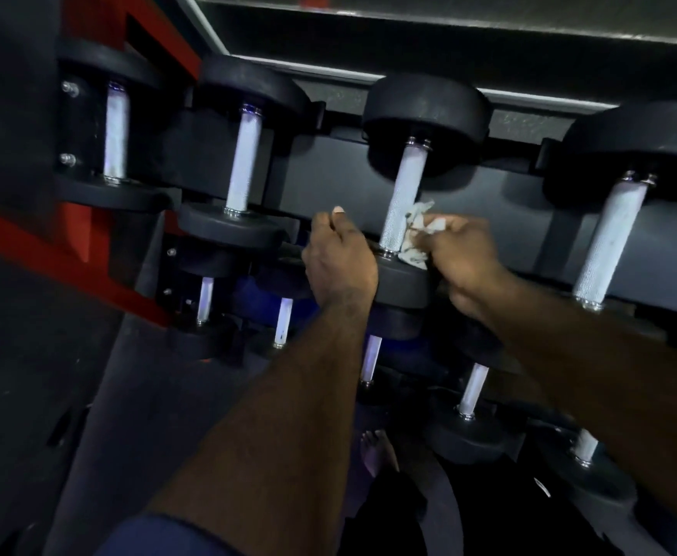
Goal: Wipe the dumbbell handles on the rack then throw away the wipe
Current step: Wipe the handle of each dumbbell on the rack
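Observation:
Black dumbbells with knurled silver handles lie in rows on a dark rack (329, 182). My right hand (465, 258) grips a crumpled white wipe (419, 230) and presses it against the lower right side of the middle dumbbell handle (403, 198). Just left of that handle, my left hand (339, 258) rests on the near head of the same dumbbell, its fingers curled; I cannot see them closing round anything. Other top-row handles stand to the left (244, 162), far left (115, 130) and right (613, 238).
A lower row holds smaller dumbbells (473, 389) below my forearms. Red frame members (48, 250) run along the left side. A bare foot (377, 451) shows on the dark floor under the rack's front. A pale ledge (409, 78) runs behind the top row.

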A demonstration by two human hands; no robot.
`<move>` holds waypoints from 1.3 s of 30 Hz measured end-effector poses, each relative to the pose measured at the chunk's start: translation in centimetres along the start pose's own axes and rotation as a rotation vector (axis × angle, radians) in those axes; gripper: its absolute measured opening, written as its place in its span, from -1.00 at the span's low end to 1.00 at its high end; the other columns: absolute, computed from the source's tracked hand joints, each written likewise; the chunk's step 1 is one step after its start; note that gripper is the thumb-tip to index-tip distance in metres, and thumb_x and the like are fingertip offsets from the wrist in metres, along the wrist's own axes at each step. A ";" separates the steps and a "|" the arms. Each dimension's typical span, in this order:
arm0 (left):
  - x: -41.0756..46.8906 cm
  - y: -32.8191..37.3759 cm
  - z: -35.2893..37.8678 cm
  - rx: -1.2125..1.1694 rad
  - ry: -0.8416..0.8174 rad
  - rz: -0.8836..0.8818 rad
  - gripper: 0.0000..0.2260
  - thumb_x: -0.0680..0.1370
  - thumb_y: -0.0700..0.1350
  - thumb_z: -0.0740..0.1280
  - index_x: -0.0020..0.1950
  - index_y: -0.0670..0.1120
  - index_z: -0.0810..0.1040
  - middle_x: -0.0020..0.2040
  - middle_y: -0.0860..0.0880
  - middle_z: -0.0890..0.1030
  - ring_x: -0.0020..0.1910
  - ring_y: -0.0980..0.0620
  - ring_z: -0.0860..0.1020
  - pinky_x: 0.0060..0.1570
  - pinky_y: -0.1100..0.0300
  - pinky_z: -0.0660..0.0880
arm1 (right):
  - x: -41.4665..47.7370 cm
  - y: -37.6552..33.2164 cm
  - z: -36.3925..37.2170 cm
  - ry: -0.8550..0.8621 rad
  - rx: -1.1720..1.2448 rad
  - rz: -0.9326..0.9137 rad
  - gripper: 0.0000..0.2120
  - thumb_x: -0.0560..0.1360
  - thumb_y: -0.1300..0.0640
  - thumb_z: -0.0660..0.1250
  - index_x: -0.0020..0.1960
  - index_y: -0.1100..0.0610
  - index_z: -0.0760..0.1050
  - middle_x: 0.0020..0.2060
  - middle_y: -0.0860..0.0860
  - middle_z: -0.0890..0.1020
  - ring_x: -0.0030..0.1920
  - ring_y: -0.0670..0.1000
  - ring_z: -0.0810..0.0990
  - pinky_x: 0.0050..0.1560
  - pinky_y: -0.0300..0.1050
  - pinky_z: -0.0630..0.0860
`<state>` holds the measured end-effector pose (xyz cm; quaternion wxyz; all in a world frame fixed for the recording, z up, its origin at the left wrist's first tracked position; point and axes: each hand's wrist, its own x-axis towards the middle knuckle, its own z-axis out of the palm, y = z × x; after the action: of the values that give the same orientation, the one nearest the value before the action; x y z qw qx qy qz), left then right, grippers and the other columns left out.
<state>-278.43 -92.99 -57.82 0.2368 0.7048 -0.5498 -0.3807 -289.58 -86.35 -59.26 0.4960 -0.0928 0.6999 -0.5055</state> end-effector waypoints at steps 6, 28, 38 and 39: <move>0.0 -0.2 0.0 0.011 0.021 0.003 -0.67 0.73 0.08 0.11 0.03 -0.07 0.56 -0.08 -0.06 0.68 0.04 -0.13 0.58 -0.01 0.11 0.41 | 6.1 -4.4 1.4 0.157 0.378 0.070 -0.67 0.46 0.45 0.18 -0.31 0.11 0.52 -0.39 0.19 0.49 -0.40 0.07 0.52 -0.49 -0.27 0.27; 11.4 -2.4 -13.8 0.474 0.123 0.674 -0.85 0.64 -0.08 0.25 0.11 -0.12 0.54 0.11 -0.16 0.56 0.14 -0.21 0.51 0.16 -0.07 0.39 | -6.1 -7.8 9.4 -0.130 0.417 -0.036 -0.75 0.54 0.49 0.24 -0.05 0.19 0.57 -0.28 0.03 0.71 -0.27 0.00 0.72 -0.19 -0.09 0.59; 16.6 -0.1 -14.1 0.494 -0.221 0.150 -0.53 0.74 0.12 0.01 0.35 -0.17 0.52 0.34 -0.24 0.58 0.32 -0.29 0.52 0.16 -0.01 0.39 | -0.8 -6.6 17.6 0.054 0.359 0.082 -0.80 0.49 0.52 0.30 -0.11 0.27 0.60 -0.31 0.13 0.70 -0.37 0.08 0.69 -0.30 -0.06 0.60; 16.6 0.1 -14.1 0.549 -0.220 0.155 -0.51 0.75 0.13 -0.01 0.37 -0.16 0.52 0.36 -0.23 0.57 0.33 -0.29 0.52 0.19 -0.03 0.40 | -0.1 -6.8 18.2 0.075 0.345 0.092 -0.80 0.47 0.52 0.32 -0.11 0.27 0.61 -0.27 0.14 0.70 -0.36 0.09 0.69 -0.27 -0.04 0.60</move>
<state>-265.54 -110.07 -53.89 0.0049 0.6530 -0.7065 -0.2728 -277.71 -100.76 -53.70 0.5005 0.0447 0.6245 -0.5979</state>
